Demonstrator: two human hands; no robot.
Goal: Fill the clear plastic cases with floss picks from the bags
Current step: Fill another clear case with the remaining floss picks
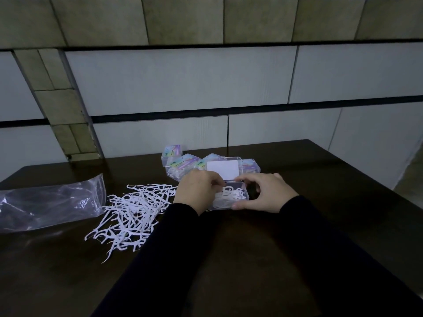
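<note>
A: Head view, only one. Step?

B: Packing. An open case [231, 195] sits mid-table [297, 225] with its lid [223, 169] tipped up at the back, white card inside the lid. Floss picks already lie in the tray.

A: Hands?

B: Right hand [265, 193] grips the case by its right end, thumb on the near wall, fingers curled over the far rim. Left hand [196, 191] is at the left end of the case, fingers bent down into the tray. It looks like it's pinching or pressing picks, but the fingertips are hidden behind the knuckles, so I can't tell for sure.

A: Supply?

B: Loose pile of picks [130, 216] on the table just left of the left hand, touching distance. Clear bag [48, 204] further left, lying flat, looks mostly emptied. Filled cases [183, 163] with colourful labels cluster behind the open one.

A: Progress?

B: My read: several done, this one partly full, plenty of picks left.

A: Next move needs?

B: Likely level the picks so the lid can shut, or grab another pinch from the pile. Right hand should hold the case steady; tangled picks could snag the rim.
</note>
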